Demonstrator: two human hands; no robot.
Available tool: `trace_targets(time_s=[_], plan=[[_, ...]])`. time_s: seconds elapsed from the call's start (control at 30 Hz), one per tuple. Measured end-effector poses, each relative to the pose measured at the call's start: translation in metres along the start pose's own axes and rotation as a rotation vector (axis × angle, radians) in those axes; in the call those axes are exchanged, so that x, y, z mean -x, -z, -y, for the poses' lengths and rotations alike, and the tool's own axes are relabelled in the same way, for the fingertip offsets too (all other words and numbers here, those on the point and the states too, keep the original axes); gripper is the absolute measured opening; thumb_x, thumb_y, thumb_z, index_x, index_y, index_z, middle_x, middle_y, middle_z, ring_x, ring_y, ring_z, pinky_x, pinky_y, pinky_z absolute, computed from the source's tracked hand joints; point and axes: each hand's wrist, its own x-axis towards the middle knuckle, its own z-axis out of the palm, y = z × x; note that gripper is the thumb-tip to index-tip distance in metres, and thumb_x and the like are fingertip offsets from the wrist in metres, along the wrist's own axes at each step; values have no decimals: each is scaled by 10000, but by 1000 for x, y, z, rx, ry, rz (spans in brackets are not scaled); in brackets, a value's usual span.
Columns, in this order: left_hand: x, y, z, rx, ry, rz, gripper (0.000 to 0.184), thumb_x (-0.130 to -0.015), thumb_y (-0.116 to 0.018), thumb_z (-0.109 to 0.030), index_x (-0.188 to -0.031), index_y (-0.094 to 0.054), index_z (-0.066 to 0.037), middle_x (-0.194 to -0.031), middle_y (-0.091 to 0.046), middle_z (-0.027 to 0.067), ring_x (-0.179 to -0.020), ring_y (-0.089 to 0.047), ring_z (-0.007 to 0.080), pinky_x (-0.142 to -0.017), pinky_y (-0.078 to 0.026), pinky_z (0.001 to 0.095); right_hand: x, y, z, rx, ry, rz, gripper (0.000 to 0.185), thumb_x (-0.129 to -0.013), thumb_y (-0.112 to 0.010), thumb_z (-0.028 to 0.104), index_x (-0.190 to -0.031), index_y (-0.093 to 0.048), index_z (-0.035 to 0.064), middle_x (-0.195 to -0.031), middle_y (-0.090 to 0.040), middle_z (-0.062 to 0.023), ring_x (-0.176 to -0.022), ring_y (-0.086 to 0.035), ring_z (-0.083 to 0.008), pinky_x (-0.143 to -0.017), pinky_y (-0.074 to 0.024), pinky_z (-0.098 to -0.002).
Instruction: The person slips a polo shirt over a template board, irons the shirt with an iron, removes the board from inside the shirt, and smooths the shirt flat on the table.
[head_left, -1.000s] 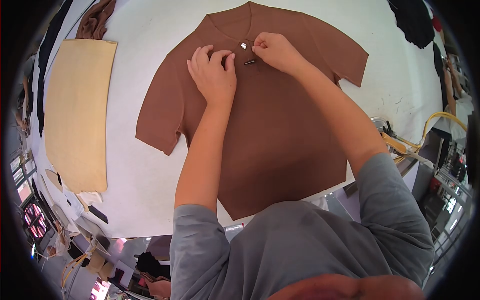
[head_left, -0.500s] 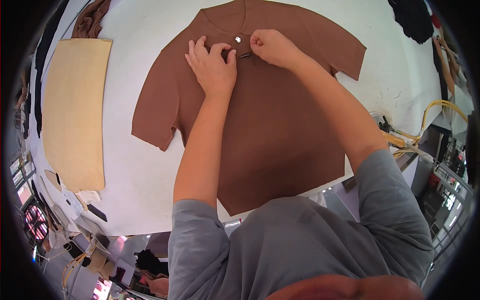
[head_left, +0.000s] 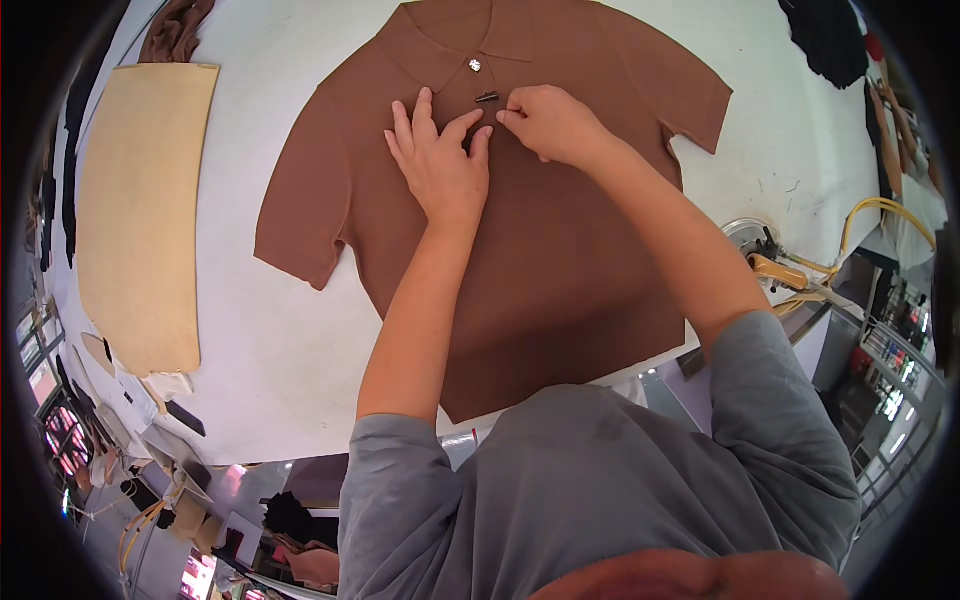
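Observation:
A brown short-sleeved polo shirt [head_left: 570, 240] lies flat, front up, its collar at the far end. A shiny silver button or ornament [head_left: 475, 65] sits at the neck opening, and a small dark clip-like piece [head_left: 486, 97] lies just below it. My left hand [head_left: 445, 165] rests on the chest left of the centre line, its fingers spread and its thumb and index tips slightly apart. Across from it, just below the dark piece, my right hand [head_left: 550, 122] is closed in a pinch at the front opening. Whatever lies between those fingertips is hidden.
A white table [head_left: 270, 360] carries the shirt. To the left lies a cream-coloured board [head_left: 145, 220], with brown fabric [head_left: 178, 30] behind it. Black fabric [head_left: 825, 40] is at the far right. An iron-like tool [head_left: 780, 270] with a yellow hose stands at the right edge.
Both hands have moved a little down the shirt's front, nearer to me. The dark piece now lies above the fingertips, and more of the collar shows. My right hand stays pinched.

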Motion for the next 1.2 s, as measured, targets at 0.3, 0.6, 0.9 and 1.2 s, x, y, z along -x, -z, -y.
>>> trace_targets(time_s=[0.3, 0.6, 0.9, 1.2], plan=[[0, -3, 3, -95, -90, -3, 378, -954, -691, -315, -1320, -700, -219, -1582, -457, 136, -1511, -326, 408, -1229, -257, 568, -8, 3, 0, -159, -80, 42, 215, -1000, -520, 215, -918, -642, 58, -797, -667, -76, -583, -656, -219, -658, -531, -341], [50, 49, 57, -286, -220, 153, 633, -972, -637, -396, -1516, -499, -103, -1647, -365, 141, -1526, -325, 337, -1231, -231, 560, 96, -33, -114, 579, 627, -625, 573, -962, -628, 371, -1441, -558, 65, -1561, -491, -105, -1415, -484, -313, -1134, -400, -447], [260, 138, 31, -153, 328, 24, 632, -976, -634, -190, -1521, -400, 28, -1475, -504, 230, -1304, -532, 391, -1091, -418, 461, 270, -82, -188, 244, 246, -617, 590, -1006, -594, 248, -1527, -439, 19, -1492, -474, -198, -1295, -536, -325, -1064, -437, -461], [245, 194, 2, 910, 1096, 60, 410, -1067, -537, -200, -1393, -520, 48, -1000, -680, 88, -835, -634, 128, -747, -483, 226, 289, -21, -166, -1163, -266, -299, 370, -1034, -596, 184, -1370, -583, 32, -785, -599, -35, -585, -484, -86, -500, -331, -218]])
